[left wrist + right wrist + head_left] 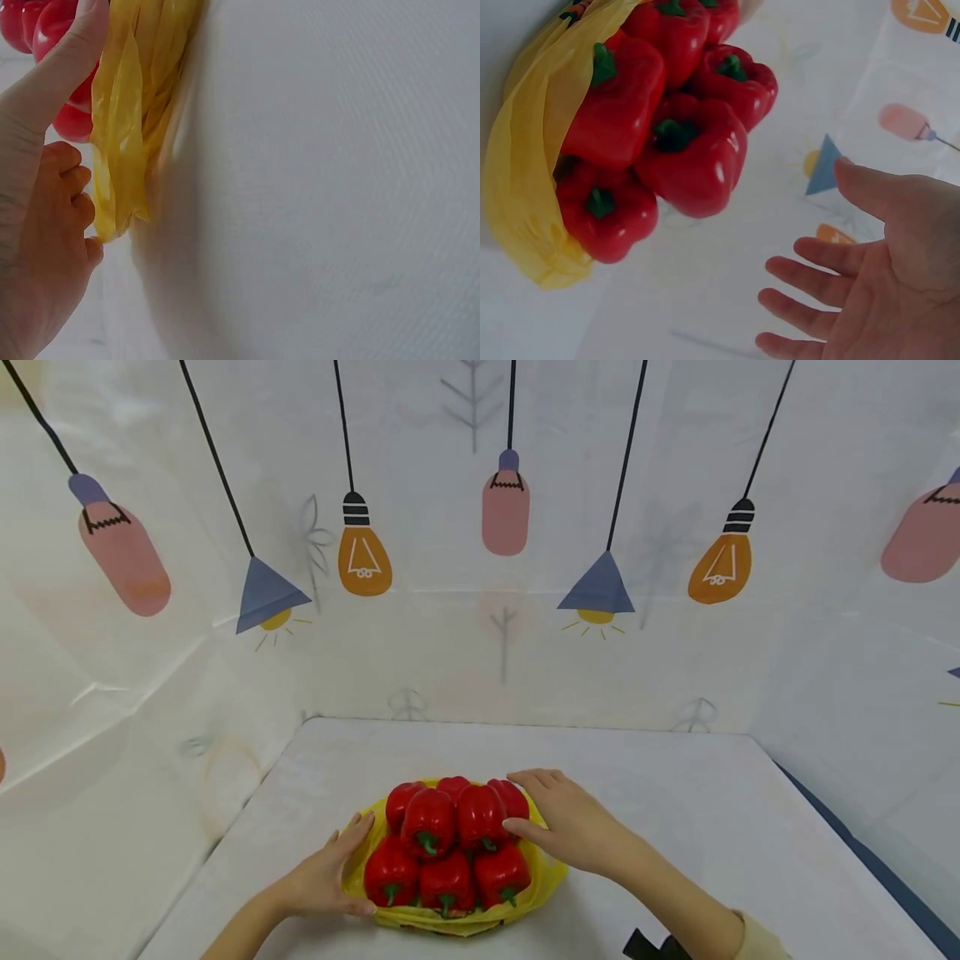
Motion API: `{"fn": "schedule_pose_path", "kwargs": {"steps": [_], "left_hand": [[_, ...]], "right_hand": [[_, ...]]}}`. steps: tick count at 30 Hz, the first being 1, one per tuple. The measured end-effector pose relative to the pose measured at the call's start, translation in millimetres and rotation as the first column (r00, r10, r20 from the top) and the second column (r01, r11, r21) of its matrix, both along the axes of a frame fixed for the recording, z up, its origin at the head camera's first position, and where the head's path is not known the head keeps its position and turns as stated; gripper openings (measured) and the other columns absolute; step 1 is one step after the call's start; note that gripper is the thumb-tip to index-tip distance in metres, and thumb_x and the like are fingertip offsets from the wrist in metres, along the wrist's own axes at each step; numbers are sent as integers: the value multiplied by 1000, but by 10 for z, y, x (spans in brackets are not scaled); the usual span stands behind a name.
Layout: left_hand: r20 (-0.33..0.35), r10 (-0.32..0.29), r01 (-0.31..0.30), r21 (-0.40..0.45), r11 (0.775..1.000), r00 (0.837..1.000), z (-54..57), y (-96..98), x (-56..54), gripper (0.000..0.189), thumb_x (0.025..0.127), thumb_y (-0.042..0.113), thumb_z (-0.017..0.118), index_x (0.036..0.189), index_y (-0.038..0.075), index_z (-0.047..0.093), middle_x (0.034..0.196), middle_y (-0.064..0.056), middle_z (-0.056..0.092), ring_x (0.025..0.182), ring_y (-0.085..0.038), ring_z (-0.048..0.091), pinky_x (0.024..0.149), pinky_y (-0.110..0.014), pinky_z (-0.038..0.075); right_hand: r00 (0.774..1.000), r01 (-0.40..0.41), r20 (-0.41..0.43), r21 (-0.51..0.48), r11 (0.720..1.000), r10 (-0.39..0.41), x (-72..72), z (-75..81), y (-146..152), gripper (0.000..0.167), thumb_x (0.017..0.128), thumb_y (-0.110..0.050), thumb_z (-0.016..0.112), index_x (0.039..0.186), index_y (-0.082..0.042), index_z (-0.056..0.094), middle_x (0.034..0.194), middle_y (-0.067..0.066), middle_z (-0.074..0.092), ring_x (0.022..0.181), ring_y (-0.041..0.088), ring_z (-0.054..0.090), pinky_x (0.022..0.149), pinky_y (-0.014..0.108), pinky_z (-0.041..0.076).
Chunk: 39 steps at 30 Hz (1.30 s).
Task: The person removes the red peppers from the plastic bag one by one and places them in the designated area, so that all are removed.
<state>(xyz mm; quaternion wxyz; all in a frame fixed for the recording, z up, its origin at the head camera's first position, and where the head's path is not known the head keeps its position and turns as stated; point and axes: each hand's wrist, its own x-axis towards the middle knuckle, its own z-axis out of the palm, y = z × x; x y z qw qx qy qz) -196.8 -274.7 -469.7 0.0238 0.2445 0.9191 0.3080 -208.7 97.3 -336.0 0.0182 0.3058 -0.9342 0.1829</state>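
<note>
Left hand (322, 877) and right hand (573, 822) stood opposed, fingers apart, clamped on nothing, we noted. On the counter (660, 793) between them sat a yellow bag (551, 878) bearing red peppers (480, 814); we judged it limp, them firm and slippery, best cupped low from both sides.

Peppers (431, 817) look glossy, smooth; plastic bag (551, 878) crinkled, shiny; tabletop (675, 810) matt.

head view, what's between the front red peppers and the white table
The crinkled yellow bag: in the head view its edge shows between the front red peppers and the white table.
</note>
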Motion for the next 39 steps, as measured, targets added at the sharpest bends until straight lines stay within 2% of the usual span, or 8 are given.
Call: {"fn": "schedule_pose_path", "kwargs": {"steps": [8,14,17,21,24,28,34,39], "left_hand": [[-45,-15,16,26,1000,999,-40,2,-2,116,67,49,84,148,-9,24,151,-28,27,138,-49,17,105,-61,10],[18,-10,9,56,998,1000,-18,10,2,113,69,44,84,149,-7,22,153,-28,24,139,-48,14,110,-35,-7],[47,7,-9,44,999,999,-14,18,2,114,68,44,84,149,-8,23,152,-28,24,140,-48,14,112,-43,-3],[49,26,-27,21,999,998,-31,23,-17,113,68,47,84,148,-7,25,152,-28,26,140,-47,16,106,-64,6],[42,28,-30,30,999,999,-74,-4,10,111,69,46,83,148,-7,26,151,-29,28,138,-49,17,114,-38,0],[93,20,-26,64,998,995,-133,-55,96,108,73,39,82,148,-9,22,151,-34,22,136,-53,14,92,0,-10],[229,12,-48,149,988,973,-112,-47,101,104,78,33,79,151,-5,16,153,-34,12,138,-54,3,95,-4,-12],[170,-1,-20,120,993,985,-90,-5,33,104,77,33,79,150,-7,18,152,-34,14,138,-54,7,89,4,-11]], "right_hand": [[996,-81,29,-45,996,82,-192,-89,-140,83,82,-59,67,146,-13,40,143,6,45,130,27,41,100,53,42],[989,-144,17,-75,987,146,-417,-298,-258,95,73,-65,71,146,-14,36,144,6,43,129,26,42,101,53,41],[986,-162,23,-68,984,164,-507,-445,-312,94,72,-67,70,143,-14,39,139,3,47,124,21,45,101,49,41],[986,-160,39,-59,985,162,-570,-595,-355,92,72,-68,69,140,-12,43,131,0,51,115,17,49,95,44,45],[985,-162,52,-61,985,165,-579,-678,-381,89,73,-68,68,138,-12,45,127,-3,52,112,15,50,91,41,48],[980,-192,37,-73,979,195,-566,-779,-411,87,73,-69,68,136,-14,45,122,-6,54,108,12,51,89,38,49],[977,-212,-31,-80,974,210,-586,-829,-404,82,73,-67,69,133,-16,47,117,-8,54,104,9,52,89,36,48],[982,-187,-33,-94,978,184,-629,-843,-374,80,72,-67,70,130,-17,47,114,-9,55,101,8,53,86,31,50]]}}
